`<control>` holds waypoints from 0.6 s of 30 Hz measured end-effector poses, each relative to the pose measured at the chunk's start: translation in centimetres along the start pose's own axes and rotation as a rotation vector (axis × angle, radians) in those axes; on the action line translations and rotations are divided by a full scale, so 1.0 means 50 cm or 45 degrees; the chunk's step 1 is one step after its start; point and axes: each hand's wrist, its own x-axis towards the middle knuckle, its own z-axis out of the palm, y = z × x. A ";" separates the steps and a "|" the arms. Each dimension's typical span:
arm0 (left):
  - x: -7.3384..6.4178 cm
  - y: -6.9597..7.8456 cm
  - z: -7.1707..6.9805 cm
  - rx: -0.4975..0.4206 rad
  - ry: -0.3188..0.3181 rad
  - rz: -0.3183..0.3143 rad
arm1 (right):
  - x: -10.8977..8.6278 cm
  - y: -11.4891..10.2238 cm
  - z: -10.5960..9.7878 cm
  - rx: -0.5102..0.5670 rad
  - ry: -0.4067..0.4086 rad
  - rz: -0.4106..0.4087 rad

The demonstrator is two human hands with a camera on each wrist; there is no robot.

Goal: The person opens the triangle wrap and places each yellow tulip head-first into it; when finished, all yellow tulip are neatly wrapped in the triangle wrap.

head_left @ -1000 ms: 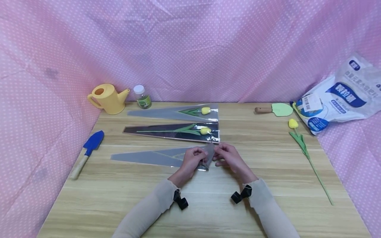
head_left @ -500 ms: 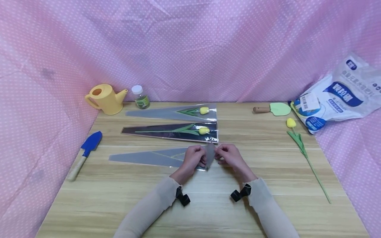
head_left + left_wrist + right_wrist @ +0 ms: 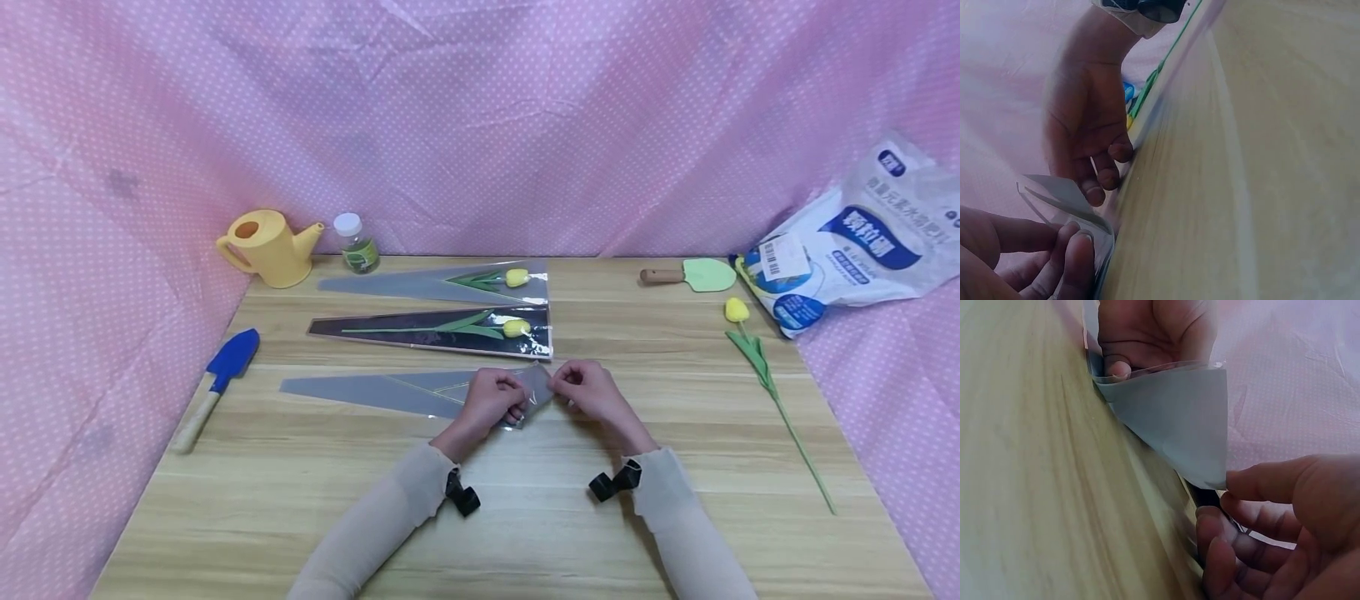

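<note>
A grey tapered flower sleeve (image 3: 360, 388) with gold lines and a clear film lies nearest me on the table, its wide mouth to the right. My left hand (image 3: 489, 400) pinches the film near that mouth, fingers curled. At the far right corner of the lifted grey panel (image 3: 1179, 419), my right hand (image 3: 591, 390) holds the edge between thumb and forefinger, as the right wrist view shows. The mouth gapes between both hands. Behind lie a dark sleeve (image 3: 405, 330) and another grey sleeve (image 3: 375, 286), each with a yellow tulip inside. A loose yellow tulip (image 3: 765, 375) lies at the right.
A yellow watering can (image 3: 273, 254) and a small white-capped jar (image 3: 362, 254) stand at the back left. A blue trowel (image 3: 234, 354) lies at the left edge. A green trowel (image 3: 708, 275) and a white fertilizer bag (image 3: 847, 250) are at the back right.
My right hand has shifted slightly to the right, drawing the grey panel's corner out flatter. My left hand stays almost in place on the sleeve.
</note>
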 end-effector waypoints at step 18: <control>-0.002 -0.004 0.001 -0.012 0.023 0.012 | -0.025 0.005 -0.108 -0.009 0.163 -0.058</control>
